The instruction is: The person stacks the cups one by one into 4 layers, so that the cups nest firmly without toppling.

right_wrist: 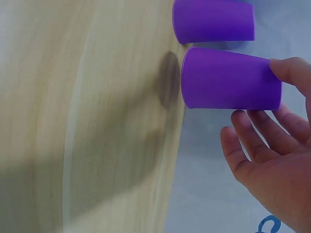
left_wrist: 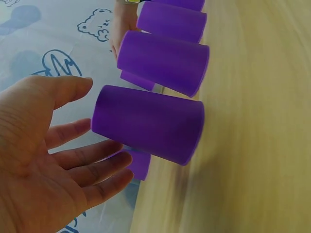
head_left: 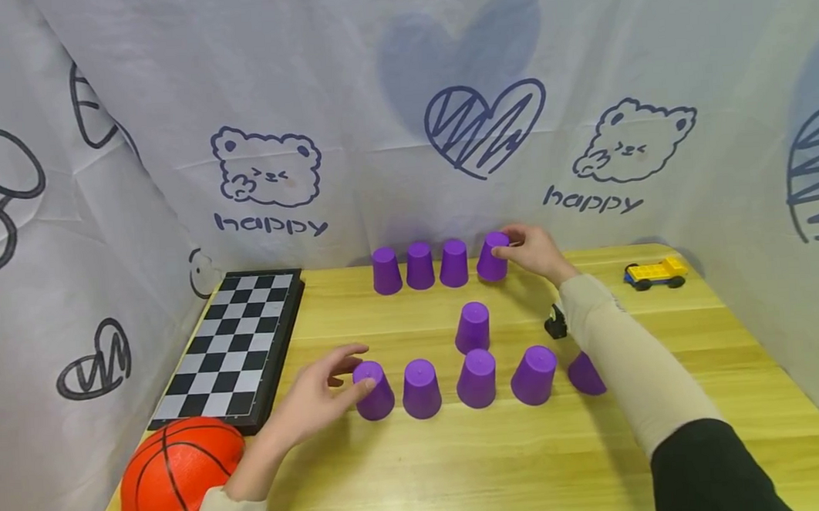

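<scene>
Several purple cups stand upside down in two rows on the table, with a single cup (head_left: 472, 327) between the rows. My right hand (head_left: 536, 253) pinches the rightmost back-row cup (head_left: 492, 260) near its upturned base, and that cup tilts slightly. In the right wrist view, thumb and fingers lie on opposite sides of this cup (right_wrist: 228, 80). Around the leftmost front cup (head_left: 377, 396), my left hand (head_left: 313, 403) holds its fingers spread. The left wrist view shows its thumb apart from the cup (left_wrist: 148, 124). My right sleeve partly hides the rightmost front cup (head_left: 586, 376).
A black-and-white checkered board (head_left: 227, 346) lies along the left side of the table. In front of it sits a red basketball-patterned object (head_left: 181, 476). A yellow toy truck (head_left: 656, 273) stands at the back right. White printed cloth (head_left: 373, 95) hangs behind the table.
</scene>
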Motion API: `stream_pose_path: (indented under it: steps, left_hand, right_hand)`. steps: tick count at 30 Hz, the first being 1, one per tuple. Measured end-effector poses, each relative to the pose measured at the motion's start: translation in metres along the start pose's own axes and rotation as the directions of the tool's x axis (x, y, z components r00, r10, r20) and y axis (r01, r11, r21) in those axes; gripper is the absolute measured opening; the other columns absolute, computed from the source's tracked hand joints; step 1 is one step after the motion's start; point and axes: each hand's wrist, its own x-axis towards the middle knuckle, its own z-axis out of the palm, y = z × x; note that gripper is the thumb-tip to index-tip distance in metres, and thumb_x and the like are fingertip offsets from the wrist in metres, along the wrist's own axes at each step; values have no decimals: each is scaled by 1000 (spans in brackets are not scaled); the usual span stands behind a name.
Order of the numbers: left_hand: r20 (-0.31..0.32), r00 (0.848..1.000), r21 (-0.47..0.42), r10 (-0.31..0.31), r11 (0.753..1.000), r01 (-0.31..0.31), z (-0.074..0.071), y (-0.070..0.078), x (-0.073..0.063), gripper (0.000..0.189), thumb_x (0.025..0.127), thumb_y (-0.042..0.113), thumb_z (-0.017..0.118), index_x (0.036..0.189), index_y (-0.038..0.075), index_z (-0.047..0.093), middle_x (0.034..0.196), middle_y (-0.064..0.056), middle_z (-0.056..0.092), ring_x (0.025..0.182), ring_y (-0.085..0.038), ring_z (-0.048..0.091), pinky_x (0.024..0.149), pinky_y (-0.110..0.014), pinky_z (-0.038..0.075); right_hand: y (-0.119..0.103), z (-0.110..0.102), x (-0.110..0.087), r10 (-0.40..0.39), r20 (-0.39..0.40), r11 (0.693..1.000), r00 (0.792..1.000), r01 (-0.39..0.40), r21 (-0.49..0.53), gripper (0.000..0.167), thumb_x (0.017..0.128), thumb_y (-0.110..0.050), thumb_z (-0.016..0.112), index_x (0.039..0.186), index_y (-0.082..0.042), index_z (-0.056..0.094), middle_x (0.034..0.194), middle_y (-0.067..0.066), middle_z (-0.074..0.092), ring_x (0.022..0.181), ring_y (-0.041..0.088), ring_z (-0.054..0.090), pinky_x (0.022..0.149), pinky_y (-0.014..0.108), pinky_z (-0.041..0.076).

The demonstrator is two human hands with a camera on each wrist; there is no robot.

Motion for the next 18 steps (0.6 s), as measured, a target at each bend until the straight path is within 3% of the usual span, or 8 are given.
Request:
stream_pose_path:
  steps: [18]
  left_hand:
    - [11,1000,8,3,1000,-3,5,-8,-9,50,96,31,79,141,16,63,128,-8,76,119,-32,72,94,-46,62]
  right_hand:
    - [8,13,10,16,6,999,1000,-16,37,54,98,-18,72,142,8,56,140,31,62,130,45,60,112,51,52]
